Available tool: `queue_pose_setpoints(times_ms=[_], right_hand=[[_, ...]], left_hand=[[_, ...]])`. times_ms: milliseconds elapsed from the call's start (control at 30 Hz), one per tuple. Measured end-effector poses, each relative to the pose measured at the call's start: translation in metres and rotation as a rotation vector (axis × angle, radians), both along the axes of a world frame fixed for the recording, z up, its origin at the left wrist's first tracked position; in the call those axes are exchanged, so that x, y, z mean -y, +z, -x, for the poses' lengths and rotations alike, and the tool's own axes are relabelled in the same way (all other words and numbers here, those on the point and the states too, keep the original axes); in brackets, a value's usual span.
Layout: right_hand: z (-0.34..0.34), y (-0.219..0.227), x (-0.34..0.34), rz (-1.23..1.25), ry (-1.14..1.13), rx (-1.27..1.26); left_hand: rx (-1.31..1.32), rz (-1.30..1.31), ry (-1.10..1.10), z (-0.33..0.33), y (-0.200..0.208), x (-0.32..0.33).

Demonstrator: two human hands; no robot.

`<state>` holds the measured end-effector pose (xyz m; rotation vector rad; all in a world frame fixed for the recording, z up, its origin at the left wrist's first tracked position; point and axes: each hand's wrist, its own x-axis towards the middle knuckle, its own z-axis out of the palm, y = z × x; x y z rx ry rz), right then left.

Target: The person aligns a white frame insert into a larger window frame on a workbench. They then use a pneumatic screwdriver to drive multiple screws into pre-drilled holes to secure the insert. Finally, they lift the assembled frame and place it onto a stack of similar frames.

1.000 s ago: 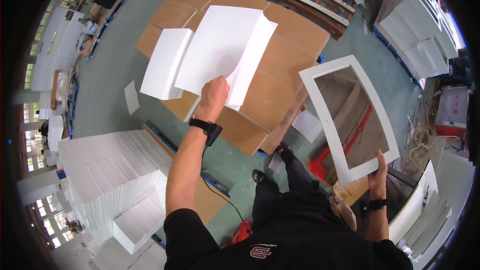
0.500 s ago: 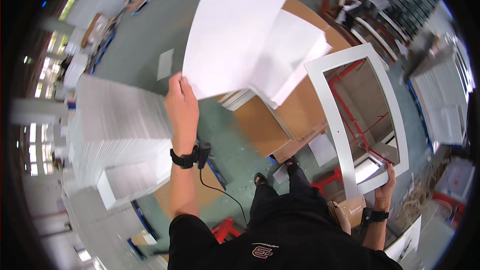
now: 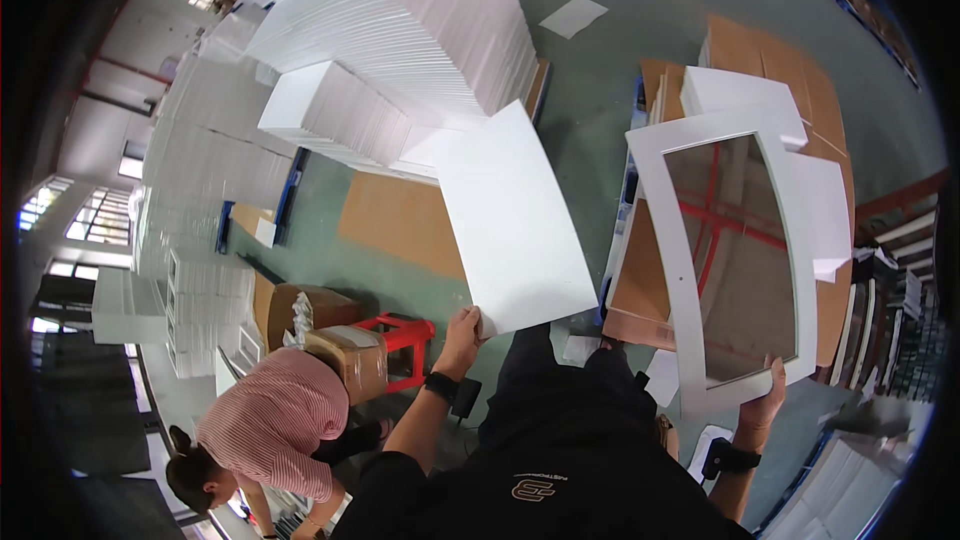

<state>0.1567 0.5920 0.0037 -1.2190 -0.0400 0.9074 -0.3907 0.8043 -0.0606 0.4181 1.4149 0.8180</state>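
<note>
My left hand (image 3: 463, 342) grips a plain white sheet (image 3: 520, 230) by its near left corner. The sheet stretches away from me, and its far end overlaps the view of a stack of white sheets. On the other side, my right hand (image 3: 765, 400) is closed around the near end of a white frame (image 3: 668, 250), thumb on its face. Set in the frame is a shiny pane (image 3: 745, 250) with red beams showing in it. Behind the frame, partly hidden by it, white stacks (image 3: 745, 95) lie on cardboard.
A tall stack of white sheets (image 3: 400, 30) stands at the far left, with a lower stack (image 3: 340, 115) before it. Near left, a person in a striped shirt (image 3: 275, 405) bends down beside a red stool (image 3: 405, 335) and a carton (image 3: 355, 355). Cardboard (image 3: 640, 280) sits on a pallet at right.
My view has turned left, bringing the person and stool into sight. The white sheet has swung away from the cardboard pile to the left stacks. Both hands keep their holds.
</note>
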Motion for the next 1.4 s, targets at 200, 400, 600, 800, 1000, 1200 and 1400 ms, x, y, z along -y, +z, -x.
queue_pose_setpoints(times_ms=[200, 400, 600, 800, 1000, 1200, 1400], right_hand=[[0.064, -0.019, -0.104, 0.176, 0.17, -0.039], [0.106, -0.081, -0.158, 0.149, 0.527, 0.824], [0.176, -0.057, -0.234, 0.215, 0.935, 1.371], [0.238, -0.055, -0.322, 0.33, 1.014, 1.504], [0.263, -0.064, -0.352, 0.701, 0.545, 0.494], [0.268, -0.07, -0.358, 0.795, 0.425, 0.354], [0.261, -0.068, -0.364, 0.85, 0.56, 0.391]], left_hand=[[0.138, -0.072, 0.206, 0.07, -0.095, -0.041], [0.262, -0.086, 0.357, 0.108, -0.187, -0.179], [0.225, -0.102, 0.418, 0.156, -0.324, -0.309], [0.191, 0.015, 0.506, 0.159, -0.371, -0.416], [0.164, 0.142, 0.579, 0.129, -0.396, -0.432], [0.164, 0.235, 0.566, 0.109, -0.402, -0.443], [0.153, 0.183, 0.562, 0.114, -0.428, -0.445]])
